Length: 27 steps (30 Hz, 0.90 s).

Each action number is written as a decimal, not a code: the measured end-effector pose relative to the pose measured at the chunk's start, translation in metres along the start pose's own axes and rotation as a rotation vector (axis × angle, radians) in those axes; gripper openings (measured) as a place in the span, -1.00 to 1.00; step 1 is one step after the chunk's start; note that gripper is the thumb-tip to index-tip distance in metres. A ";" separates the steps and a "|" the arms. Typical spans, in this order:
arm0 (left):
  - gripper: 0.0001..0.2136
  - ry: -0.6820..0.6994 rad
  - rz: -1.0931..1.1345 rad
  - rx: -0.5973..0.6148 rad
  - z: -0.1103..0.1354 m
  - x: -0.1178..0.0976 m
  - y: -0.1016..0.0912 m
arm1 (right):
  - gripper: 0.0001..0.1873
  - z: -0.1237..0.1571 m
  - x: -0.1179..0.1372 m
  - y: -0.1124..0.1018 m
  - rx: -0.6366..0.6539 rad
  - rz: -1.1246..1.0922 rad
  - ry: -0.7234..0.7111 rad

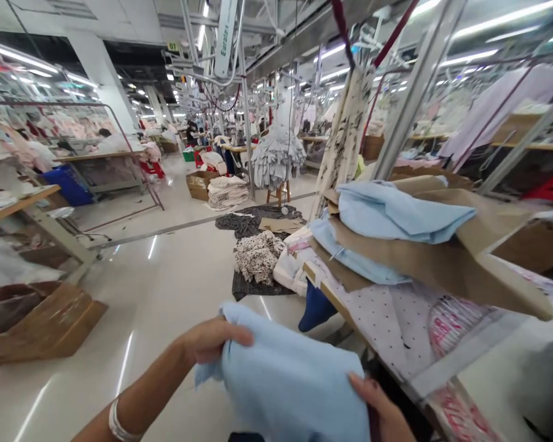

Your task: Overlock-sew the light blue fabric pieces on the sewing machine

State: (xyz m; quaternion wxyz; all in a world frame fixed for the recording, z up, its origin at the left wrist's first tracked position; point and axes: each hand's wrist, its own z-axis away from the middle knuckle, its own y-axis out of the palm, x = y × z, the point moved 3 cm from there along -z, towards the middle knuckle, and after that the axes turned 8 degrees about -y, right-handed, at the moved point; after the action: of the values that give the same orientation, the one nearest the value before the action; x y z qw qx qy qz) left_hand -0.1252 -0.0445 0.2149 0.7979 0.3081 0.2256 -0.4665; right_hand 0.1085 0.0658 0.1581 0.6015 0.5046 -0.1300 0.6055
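A person's left grip point(209, 341) and right grip point(380, 402) hold light-blue cloth point(295, 368) beside a desk point(338, 305) piled with brown paper point(419, 264) and folded fabric point(396, 212).

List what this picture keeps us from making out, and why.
Head view, left hand: far side, hidden behind the blue cloth.
Head view, blue cloth: lower end, cut off by the bottom edge.
Head view, right hand: wrist, cut off by the bottom edge.
Head view, box: left end, cut off by the left edge.
Head view, grey shape at lower right: too blurred to name.
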 end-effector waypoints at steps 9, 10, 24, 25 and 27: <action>-0.54 0.215 0.091 0.025 0.008 -0.010 -0.023 | -0.53 -0.007 0.001 0.029 0.031 -0.152 0.070; -0.55 0.236 0.089 -0.041 0.010 -0.016 -0.026 | -0.49 -0.008 0.012 0.029 0.042 -0.116 -0.003; -0.54 0.545 -0.531 -0.526 -0.014 -0.039 -0.001 | -0.41 -0.028 0.097 0.022 -0.149 1.019 -0.705; -0.60 0.572 -0.725 -0.491 -0.010 -0.043 0.008 | -0.42 -0.026 0.103 0.023 -0.146 1.049 -0.740; -0.69 0.623 -1.045 -0.464 0.004 -0.054 0.022 | -0.43 -0.024 0.115 0.024 -0.125 1.073 -0.808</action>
State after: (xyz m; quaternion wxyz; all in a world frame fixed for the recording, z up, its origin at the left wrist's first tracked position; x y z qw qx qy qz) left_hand -0.1306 -0.0064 0.2585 0.4089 0.0980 0.6613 -0.6211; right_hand 0.1035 0.1475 0.2463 0.1498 0.5210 -0.6123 0.5755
